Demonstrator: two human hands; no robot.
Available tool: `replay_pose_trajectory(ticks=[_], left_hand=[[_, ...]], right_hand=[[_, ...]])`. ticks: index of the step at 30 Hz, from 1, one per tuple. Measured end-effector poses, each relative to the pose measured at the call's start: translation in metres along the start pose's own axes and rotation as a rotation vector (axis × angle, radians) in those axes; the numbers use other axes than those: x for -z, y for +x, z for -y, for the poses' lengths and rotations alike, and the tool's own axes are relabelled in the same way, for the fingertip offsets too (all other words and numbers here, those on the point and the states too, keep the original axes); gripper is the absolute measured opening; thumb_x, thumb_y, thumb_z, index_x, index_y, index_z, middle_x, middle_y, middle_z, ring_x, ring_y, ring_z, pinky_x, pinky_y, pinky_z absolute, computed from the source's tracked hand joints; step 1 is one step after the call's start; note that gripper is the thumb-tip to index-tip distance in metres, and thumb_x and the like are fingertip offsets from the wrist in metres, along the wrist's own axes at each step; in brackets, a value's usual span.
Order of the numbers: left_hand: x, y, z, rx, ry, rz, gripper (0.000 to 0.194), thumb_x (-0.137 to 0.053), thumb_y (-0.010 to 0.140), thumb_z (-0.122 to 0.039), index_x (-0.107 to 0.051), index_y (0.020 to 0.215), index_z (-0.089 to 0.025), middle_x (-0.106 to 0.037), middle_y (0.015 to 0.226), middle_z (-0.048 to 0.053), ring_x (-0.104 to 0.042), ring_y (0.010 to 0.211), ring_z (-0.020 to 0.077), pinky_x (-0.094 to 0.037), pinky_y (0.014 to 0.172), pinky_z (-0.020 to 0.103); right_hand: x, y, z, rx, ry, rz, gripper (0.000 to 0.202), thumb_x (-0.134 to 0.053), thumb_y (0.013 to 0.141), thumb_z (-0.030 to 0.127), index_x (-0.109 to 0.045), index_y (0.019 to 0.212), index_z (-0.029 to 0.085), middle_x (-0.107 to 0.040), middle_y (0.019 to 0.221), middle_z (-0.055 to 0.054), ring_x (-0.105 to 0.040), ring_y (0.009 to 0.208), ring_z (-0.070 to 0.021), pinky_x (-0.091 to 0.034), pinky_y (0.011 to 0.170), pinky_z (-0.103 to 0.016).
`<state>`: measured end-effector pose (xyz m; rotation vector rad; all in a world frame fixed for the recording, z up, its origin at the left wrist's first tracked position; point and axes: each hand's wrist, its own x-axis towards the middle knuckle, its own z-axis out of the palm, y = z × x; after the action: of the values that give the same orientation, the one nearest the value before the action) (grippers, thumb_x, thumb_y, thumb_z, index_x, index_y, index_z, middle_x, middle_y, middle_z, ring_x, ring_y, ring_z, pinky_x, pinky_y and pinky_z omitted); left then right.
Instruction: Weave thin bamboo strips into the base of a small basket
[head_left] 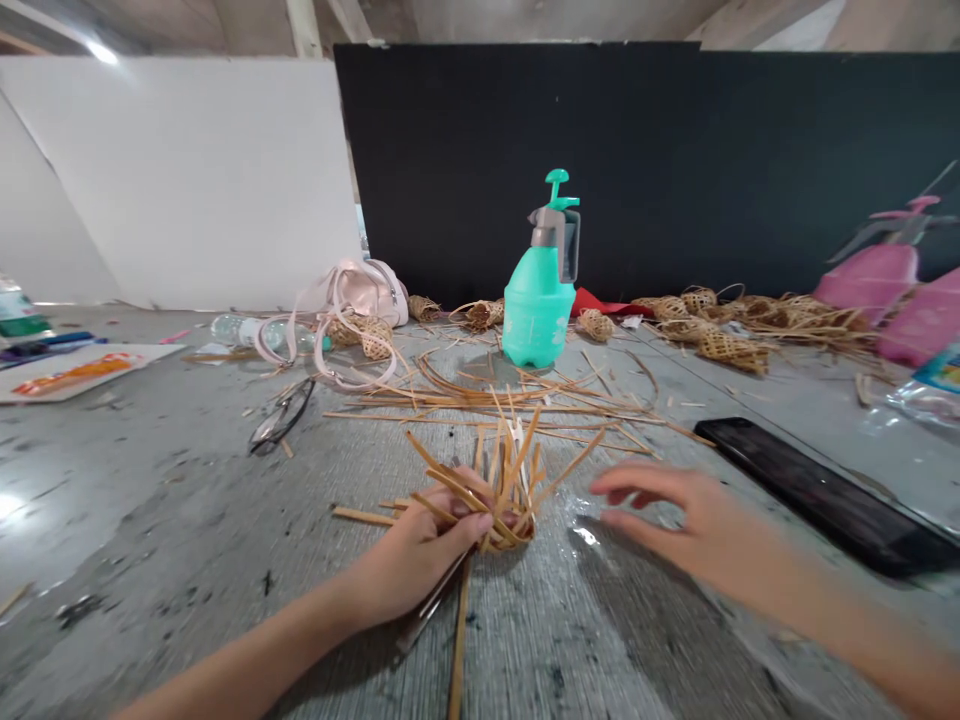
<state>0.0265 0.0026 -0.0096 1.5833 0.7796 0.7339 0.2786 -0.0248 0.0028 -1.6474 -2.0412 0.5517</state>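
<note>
A small piece of bamboo weaving sits on the grey table, its loose strips fanning upward and to the sides. My left hand pinches it at its left side, with the thumb in front and the other fingers partly hidden behind strips. One long strip runs from it toward me, and a thin dark tool or strip lies beneath my left hand. To the right, apart from the weaving, my right hand hovers with thumb and fingers parted and nothing between them.
Loose bamboo strips lie behind the weaving, before a green spray bottle. A black phone is at right, eyeglasses at left. Woven pieces, a pink bag and a pink sprayer line the back.
</note>
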Motion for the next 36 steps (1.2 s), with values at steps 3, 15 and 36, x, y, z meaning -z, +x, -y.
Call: replay_pose_trajectory(ticks=[3, 15, 36], left_hand=[[0.005, -0.001, -0.003, 0.003, -0.051, 0.074, 0.011, -0.054, 0.081, -0.028, -0.052, 0.084, -0.017, -0.061, 0.083, 0.002, -0.058, 0.082, 0.0164, -0.040, 0.083, 0.029], [0.003, 0.001, -0.003, 0.063, -0.255, 0.067, 0.020, -0.065, 0.074, -0.032, -0.055, 0.079, -0.016, -0.063, 0.076, 0.003, -0.059, 0.076, 0.0158, -0.041, 0.074, 0.028], [0.005, 0.000, -0.002, -0.026, -0.202, 0.096, 0.008, -0.060, 0.079, -0.022, -0.062, 0.079, -0.015, -0.066, 0.079, 0.003, -0.060, 0.077, 0.0152, -0.043, 0.076, 0.027]], right_hand=[[-0.023, 0.015, 0.035, 0.023, 0.214, 0.018, 0.019, -0.058, 0.073, 0.028, -0.061, 0.091, 0.023, -0.065, 0.095, -0.004, -0.059, 0.071, -0.0174, -0.047, 0.066, -0.032], [-0.060, 0.013, 0.034, -0.092, 1.080, 0.107, 0.060, -0.067, 0.063, 0.013, -0.032, 0.110, 0.026, -0.052, 0.066, 0.010, -0.042, 0.046, -0.0054, -0.034, 0.048, -0.021], [-0.057, 0.015, 0.037, -0.103, 1.221, 0.266, 0.039, -0.074, 0.060, 0.018, -0.055, 0.093, 0.023, -0.063, 0.078, 0.003, -0.062, 0.077, -0.0129, -0.045, 0.071, -0.024]])
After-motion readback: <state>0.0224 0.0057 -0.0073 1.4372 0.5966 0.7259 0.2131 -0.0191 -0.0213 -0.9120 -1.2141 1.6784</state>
